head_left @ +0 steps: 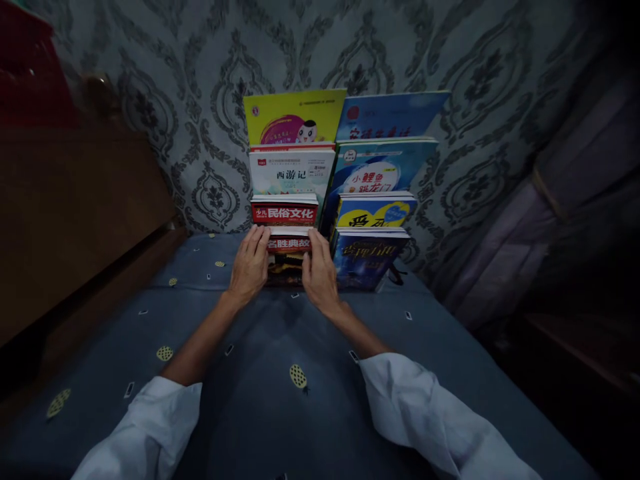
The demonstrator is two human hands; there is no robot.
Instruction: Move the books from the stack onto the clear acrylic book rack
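Note:
The front book (287, 261) of the left-hand row stands upright, dark with a red title band. My left hand (249, 265) grips its left edge, fingers up at the top corner. At the opposite edge, my right hand (321, 272) holds the book the same way. Just behind it stands a red-banded book (284, 213), then a pale green-white book (293, 175) and a tall yellow-green book (295, 110). Beside my right hand, a dark blue book (367, 261) fronts the second row. My palms and the front book's side edges are partly hidden.
Behind the dark blue book come a blue-and-yellow book (377, 212), a teal book (383, 167) and a tall blue book (395, 113). Everything stands on a bed with a dark blue sheet (240, 393), against a patterned wall (210, 133). Wooden furniture (75, 220) borders the left; a curtain (530, 227) hangs right.

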